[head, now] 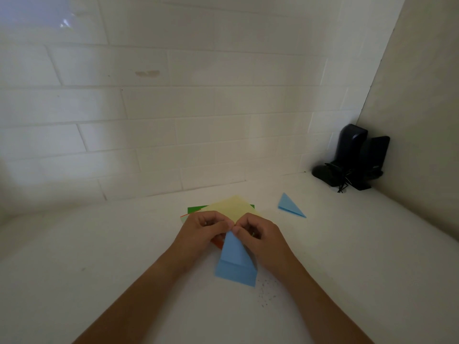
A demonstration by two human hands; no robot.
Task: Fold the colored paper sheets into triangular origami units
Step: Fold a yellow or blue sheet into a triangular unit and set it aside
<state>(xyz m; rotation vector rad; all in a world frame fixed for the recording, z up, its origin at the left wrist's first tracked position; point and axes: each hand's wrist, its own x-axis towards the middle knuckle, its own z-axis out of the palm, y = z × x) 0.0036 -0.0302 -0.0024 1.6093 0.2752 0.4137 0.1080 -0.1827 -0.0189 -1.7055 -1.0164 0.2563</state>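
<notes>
A partly folded blue paper [236,265] lies in front of me on the white surface, narrow at its far tip and wide at its near edge. My left hand [202,230] and my right hand [259,235] meet at that far tip, and both pinch it with curled fingers. Behind my hands lies a stack of colored sheets [231,207] with a pale yellow sheet on top and green and orange edges showing below. A finished blue triangular unit [289,206] rests to the right of the stack.
The white tabletop [99,256] meets a white tiled wall [173,108] at the back. Two black speakers with a bundled cable [355,160] stand in the far right corner. Small dark specks [267,292] dot the surface near the blue paper.
</notes>
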